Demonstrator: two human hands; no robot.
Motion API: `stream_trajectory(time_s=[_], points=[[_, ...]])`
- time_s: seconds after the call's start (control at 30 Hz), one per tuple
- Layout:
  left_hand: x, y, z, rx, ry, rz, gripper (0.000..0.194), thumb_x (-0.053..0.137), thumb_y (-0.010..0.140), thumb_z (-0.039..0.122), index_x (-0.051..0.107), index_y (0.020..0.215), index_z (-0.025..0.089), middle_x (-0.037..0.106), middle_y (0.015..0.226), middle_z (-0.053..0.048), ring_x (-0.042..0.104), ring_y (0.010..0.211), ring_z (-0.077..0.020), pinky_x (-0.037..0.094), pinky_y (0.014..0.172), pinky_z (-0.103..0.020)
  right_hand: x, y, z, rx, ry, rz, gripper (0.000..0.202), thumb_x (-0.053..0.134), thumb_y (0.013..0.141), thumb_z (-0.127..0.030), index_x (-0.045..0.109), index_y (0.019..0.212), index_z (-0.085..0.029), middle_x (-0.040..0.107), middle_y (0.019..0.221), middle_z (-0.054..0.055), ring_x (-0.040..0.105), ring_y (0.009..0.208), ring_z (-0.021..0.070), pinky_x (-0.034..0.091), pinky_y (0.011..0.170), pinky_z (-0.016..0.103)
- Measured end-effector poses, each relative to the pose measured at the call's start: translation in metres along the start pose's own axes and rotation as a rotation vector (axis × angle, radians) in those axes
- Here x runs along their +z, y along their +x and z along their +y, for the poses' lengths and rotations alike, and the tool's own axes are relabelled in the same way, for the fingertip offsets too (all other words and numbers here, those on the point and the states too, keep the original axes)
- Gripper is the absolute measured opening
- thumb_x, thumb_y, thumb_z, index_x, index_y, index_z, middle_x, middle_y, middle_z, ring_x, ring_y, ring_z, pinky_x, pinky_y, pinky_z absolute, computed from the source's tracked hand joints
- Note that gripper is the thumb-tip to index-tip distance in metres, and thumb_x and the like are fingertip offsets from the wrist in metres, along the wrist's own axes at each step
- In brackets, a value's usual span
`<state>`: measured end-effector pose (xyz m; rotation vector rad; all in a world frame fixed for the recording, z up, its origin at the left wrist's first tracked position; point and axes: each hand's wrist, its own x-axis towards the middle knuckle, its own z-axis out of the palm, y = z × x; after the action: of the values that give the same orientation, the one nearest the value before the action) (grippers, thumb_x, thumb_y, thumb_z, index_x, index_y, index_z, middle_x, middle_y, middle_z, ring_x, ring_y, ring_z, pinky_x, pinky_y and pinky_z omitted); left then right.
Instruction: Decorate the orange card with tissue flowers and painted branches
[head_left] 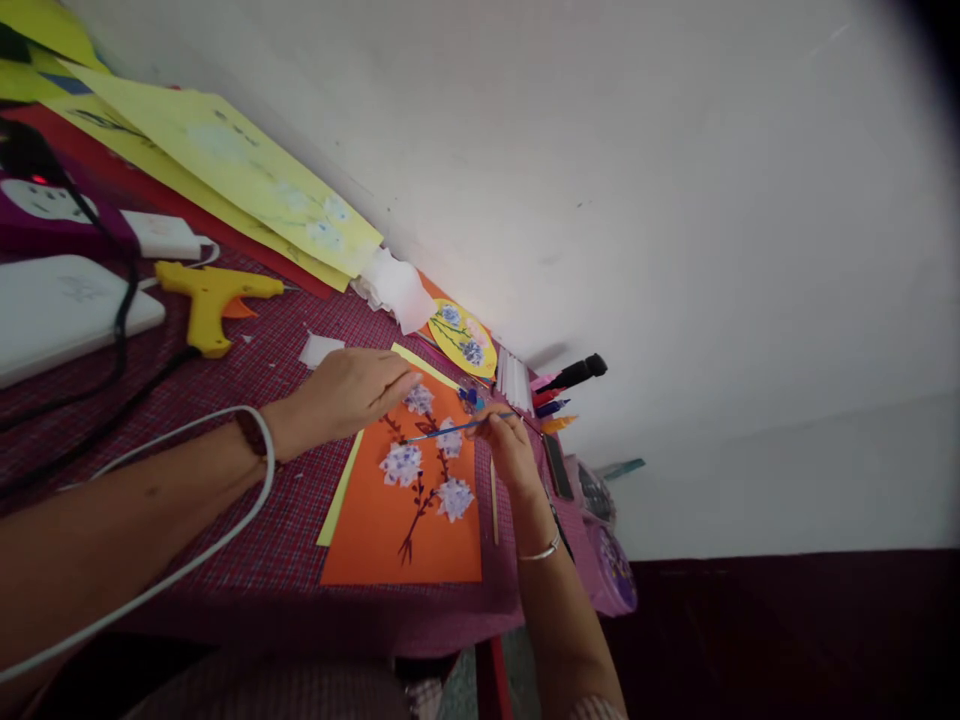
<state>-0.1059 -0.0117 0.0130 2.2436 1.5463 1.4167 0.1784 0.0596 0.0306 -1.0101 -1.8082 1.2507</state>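
My right hand (511, 446) pinches a thin blue paintbrush (442, 432), its tip over the upper left of an orange sheet (367, 530). Dark painted branches and several white-and-purple paper flowers (454, 498) cover the sheet. My left hand (352, 390) rests near the sheet's upper left edge, fingers stretched out together, holding nothing that I can see. Under the orange sheet a yellow sheet (341, 500) shows at the left and top. Just beyond my right hand is a small clear palette (471, 397) with blue paint.
A yellow glue gun (210, 297) lies at the left by a white box (67, 310) and black cords. A white cable (266, 470) crosses my left forearm. Yellow painted sheets (247, 180) and crumpled tissue (397, 287) lie along the wall. Markers (556, 408) and a pink container (611, 570) stand right.
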Motion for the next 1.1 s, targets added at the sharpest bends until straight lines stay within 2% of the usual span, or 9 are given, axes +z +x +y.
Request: stream_trajectory(time_s=[0.1, 0.27, 0.43, 0.63, 0.77, 0.97, 1.1], points=[[0.003, 0.000, -0.003, 0.005, 0.019, -0.003, 0.037, 0.036, 0.101, 0.038, 0.051, 0.072, 0.021, 0.056, 0.066, -0.001, 0.053, 0.065, -0.0175, 0.033, 0.060, -0.031, 0.003, -0.003, -0.005, 0.005, -0.062, -0.041, 0.027, 0.064, 0.089, -0.048, 0.067, 0.086, -0.021, 0.071, 0.067, 0.001, 0.066, 0.062, 0.0166, 0.056, 0.068, 0.033], [0.002, 0.002, -0.008, -0.012, 0.050, 0.011, 0.039, 0.035, 0.102, 0.037, 0.054, 0.073, 0.020, 0.059, 0.068, -0.003, 0.054, 0.064, -0.0178, 0.030, 0.059, -0.032, 0.009, -0.005, -0.012, -0.044, -0.070, 0.035, 0.029, 0.064, 0.089, -0.050, 0.067, 0.087, -0.021, 0.071, 0.070, 0.001, 0.066, 0.063, 0.0165, 0.056, 0.068, 0.033], [-0.005, 0.003, 0.000, -0.011, 0.065, -0.023, 0.039, 0.034, 0.102, 0.036, 0.051, 0.070, 0.020, 0.054, 0.064, -0.002, 0.050, 0.062, -0.0176, 0.027, 0.060, -0.033, 0.020, -0.003, -0.007, 0.016, -0.067, -0.077, 0.030, 0.067, 0.087, -0.052, 0.067, 0.085, -0.023, 0.070, 0.066, 0.000, 0.064, 0.059, 0.0154, 0.056, 0.067, 0.031], [-0.001, 0.001, 0.001, 0.021, 0.086, -0.133, 0.038, 0.033, 0.102, 0.039, 0.051, 0.075, 0.021, 0.058, 0.071, -0.003, 0.051, 0.068, -0.0183, 0.028, 0.063, -0.032, 0.011, -0.003, -0.006, -0.073, 0.008, 0.059, 0.025, 0.064, 0.090, -0.047, 0.068, 0.087, -0.023, 0.070, 0.066, -0.001, 0.064, 0.060, 0.0146, 0.054, 0.066, 0.030], [0.006, -0.001, -0.006, -0.007, 0.069, -0.171, 0.037, 0.033, 0.100, 0.043, 0.045, 0.071, 0.022, 0.052, 0.068, -0.002, 0.050, 0.068, -0.0187, 0.027, 0.062, -0.032, 0.009, -0.003, -0.003, -0.137, 0.113, 0.123, 0.024, 0.068, 0.088, -0.047, 0.067, 0.083, -0.023, 0.067, 0.062, -0.002, 0.062, 0.058, 0.0135, 0.050, 0.061, 0.027], [0.013, -0.004, -0.011, -0.067, 0.072, -0.259, 0.038, 0.038, 0.097, 0.044, 0.038, 0.066, 0.023, 0.045, 0.062, 0.000, 0.041, 0.059, -0.0168, 0.022, 0.060, -0.033, 0.009, -0.001, 0.020, -0.152, 0.255, 0.283, 0.026, 0.062, 0.089, -0.048, 0.063, 0.080, -0.023, 0.060, 0.055, -0.004, 0.056, 0.052, 0.0126, 0.048, 0.060, 0.028], [0.018, -0.006, -0.016, -0.071, 0.121, -0.365, 0.034, 0.040, 0.095, 0.040, 0.042, 0.067, 0.022, 0.052, 0.067, -0.002, 0.046, 0.063, -0.0175, 0.026, 0.061, -0.032, 0.005, 0.001, 0.033, -0.125, 0.294, 0.350, 0.025, 0.059, 0.090, -0.046, 0.060, 0.079, -0.024, 0.058, 0.054, -0.003, 0.054, 0.051, 0.0132, 0.044, 0.056, 0.027]])
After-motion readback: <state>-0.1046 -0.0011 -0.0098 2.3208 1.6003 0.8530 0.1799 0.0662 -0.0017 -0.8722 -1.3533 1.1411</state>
